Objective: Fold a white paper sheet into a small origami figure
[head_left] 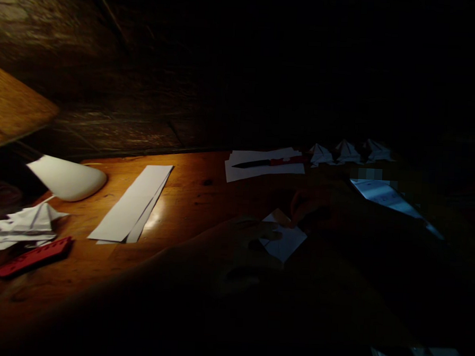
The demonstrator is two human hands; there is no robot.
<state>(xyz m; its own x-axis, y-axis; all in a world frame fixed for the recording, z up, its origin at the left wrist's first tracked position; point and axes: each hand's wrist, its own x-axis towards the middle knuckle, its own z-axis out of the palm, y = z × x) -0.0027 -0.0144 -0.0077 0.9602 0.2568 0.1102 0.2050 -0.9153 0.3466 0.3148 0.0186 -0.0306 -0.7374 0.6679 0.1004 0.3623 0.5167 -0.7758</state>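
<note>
The scene is very dark, lit only by a small lamp at the left. A small white folded paper (285,239) lies on the wooden table (192,191) near the middle. My left hand (246,239) rests on its left side, fingers pressed down on it. From the right, my right hand (311,206) pinches the paper's upper corner. Both forearms are almost lost in shadow.
A white lamp shade (68,177) glows at the left, beside long white paper strips (134,204). Crumpled folded paper (22,225) and a red ruler (30,257) lie at the near left. A red-handled knife (272,162) lies on sheets at the back, next to folded paper shapes (348,151).
</note>
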